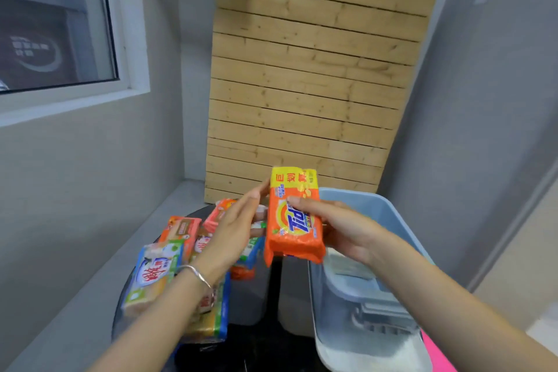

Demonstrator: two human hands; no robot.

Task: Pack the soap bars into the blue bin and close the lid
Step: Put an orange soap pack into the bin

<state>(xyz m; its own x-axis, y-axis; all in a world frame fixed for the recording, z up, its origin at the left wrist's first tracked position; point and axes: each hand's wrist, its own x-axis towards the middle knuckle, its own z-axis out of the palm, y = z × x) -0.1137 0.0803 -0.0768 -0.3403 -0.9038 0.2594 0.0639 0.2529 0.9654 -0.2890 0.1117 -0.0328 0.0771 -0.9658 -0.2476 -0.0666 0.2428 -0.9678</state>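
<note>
Head view, centre of frame: my right hand [341, 229] pinches the orange soap bar [294, 217] by its right edge, thumb across the printed face, fingers behind. Bar is upright, lifted clear of everything. My left hand [232, 229] is spread flat, fingertips just touching the bar's upper left edge, gripping nothing.

Blue bin [401, 220] sits lower right, just beside and below the bar, open at the top. Something pale lies inside; I cannot tell what. Its lid [374, 326] appears to rest at the near end, at the bottom of the frame.

Remaining soap bars [181, 254] lie piled lower left on the dark round desk [256, 350].

Step in hand, as I judge it: carry this bar right and down into the bin. To do it well: turn it flat before lowering and set it against a wall, so later bars stack level and the lid can shut. Wrapper looks slick; keep the pinch firm.
</note>
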